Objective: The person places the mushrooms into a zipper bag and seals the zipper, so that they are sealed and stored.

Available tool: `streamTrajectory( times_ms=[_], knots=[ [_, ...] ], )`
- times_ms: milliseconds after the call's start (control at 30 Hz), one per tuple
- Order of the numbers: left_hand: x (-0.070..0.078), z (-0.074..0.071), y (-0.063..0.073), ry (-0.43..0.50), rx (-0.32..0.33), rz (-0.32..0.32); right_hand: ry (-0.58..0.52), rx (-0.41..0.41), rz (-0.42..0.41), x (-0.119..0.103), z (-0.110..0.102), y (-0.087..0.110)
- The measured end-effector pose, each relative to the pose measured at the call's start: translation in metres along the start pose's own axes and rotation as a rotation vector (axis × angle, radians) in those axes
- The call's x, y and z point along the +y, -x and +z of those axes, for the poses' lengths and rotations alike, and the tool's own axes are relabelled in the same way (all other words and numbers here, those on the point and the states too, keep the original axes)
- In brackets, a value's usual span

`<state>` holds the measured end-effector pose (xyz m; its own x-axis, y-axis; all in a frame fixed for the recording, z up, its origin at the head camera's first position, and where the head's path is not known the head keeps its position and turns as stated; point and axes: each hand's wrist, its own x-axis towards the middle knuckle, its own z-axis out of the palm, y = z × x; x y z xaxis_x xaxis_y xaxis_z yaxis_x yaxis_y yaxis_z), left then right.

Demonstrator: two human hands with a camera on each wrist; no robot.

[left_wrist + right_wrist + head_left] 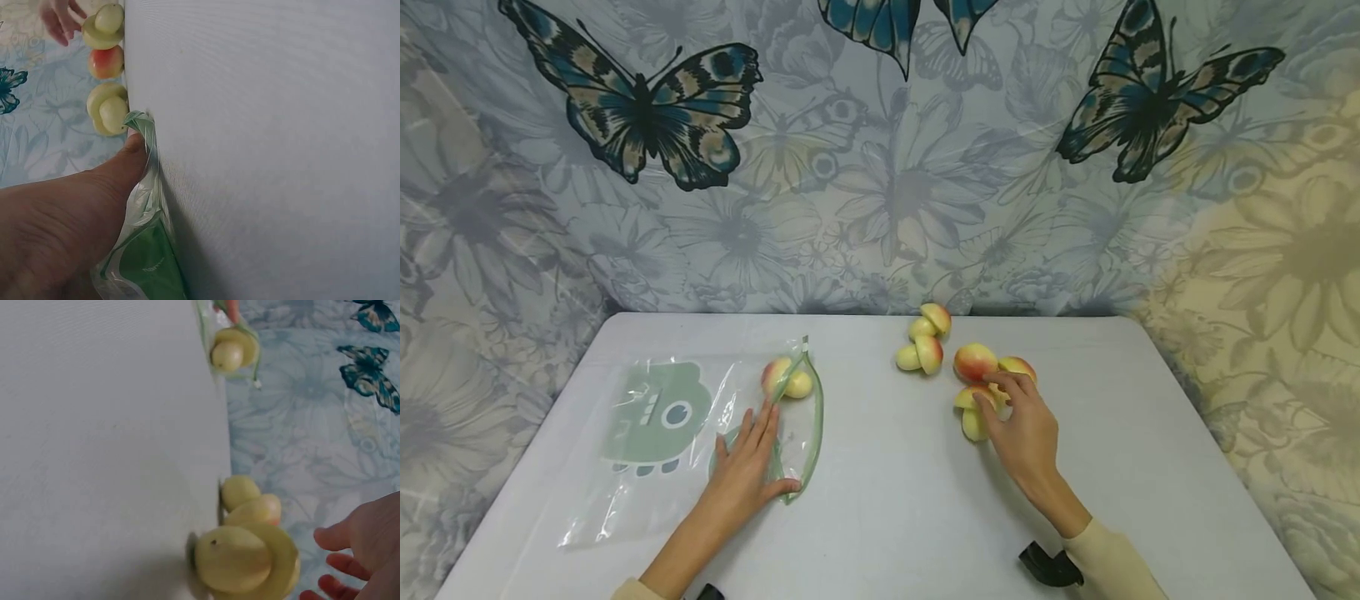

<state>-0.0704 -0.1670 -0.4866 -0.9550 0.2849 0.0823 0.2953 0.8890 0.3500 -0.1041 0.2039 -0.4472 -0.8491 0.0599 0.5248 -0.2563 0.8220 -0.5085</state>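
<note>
A clear plastic bag (pixel 730 367) with a green cartoon print and a green-edged mouth lies at the left. Inside its mouth is one mushroom-shaped piece (pixel 797 383), yellow with a reddish cap. My left hand (pixel 747 467) rests on the bag, fingers extended, thumb spread against the edge of the mouth. At the right, my right hand (pixel 1024 425) hovers over a cluster of similar mushroom-shaped pieces (pixel 976 363). Its fingers are slightly bent and spread; in the right wrist view the hand (pixel 369 550) looks apart from the nearest piece (pixel 234 559).
Two more mushroom-shaped pieces (pixel 929 354) lie near the back edge, left of the cluster. The white table (pixel 880 517) meets a wall covering (pixel 895 225) printed with flowers and butterflies. A black object (pixel 1049 567) shows beside the right sleeve.
</note>
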Motion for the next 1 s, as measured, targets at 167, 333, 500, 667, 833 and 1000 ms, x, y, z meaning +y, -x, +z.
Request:
streamTrajectory(
  times_ms=[167,333,500,667,833,1000],
  knots=[
    [0.0,-0.001,0.0,0.007,0.011,0.01,0.014,-0.071,0.064,0.009,-0.002,0.008],
    [0.0,-0.002,0.0,0.02,0.015,0.005,0.017,-0.138,0.087,0.011,-0.002,0.013],
    [0.0,-0.002,0.0,0.023,0.015,0.002,0.06,-0.219,0.156,0.012,0.002,0.017],
    [-0.001,-0.002,0.001,0.029,0.012,-0.006,0.051,-0.274,0.194,0.013,0.007,0.021],
    [0.0,-0.002,0.0,0.031,0.003,-0.007,-0.048,-0.276,0.126,0.013,0.011,0.022],
    [0.0,-0.002,-0.001,0.037,0.014,-0.006,-0.144,-0.269,0.088,0.015,0.011,0.022]
  ],
)
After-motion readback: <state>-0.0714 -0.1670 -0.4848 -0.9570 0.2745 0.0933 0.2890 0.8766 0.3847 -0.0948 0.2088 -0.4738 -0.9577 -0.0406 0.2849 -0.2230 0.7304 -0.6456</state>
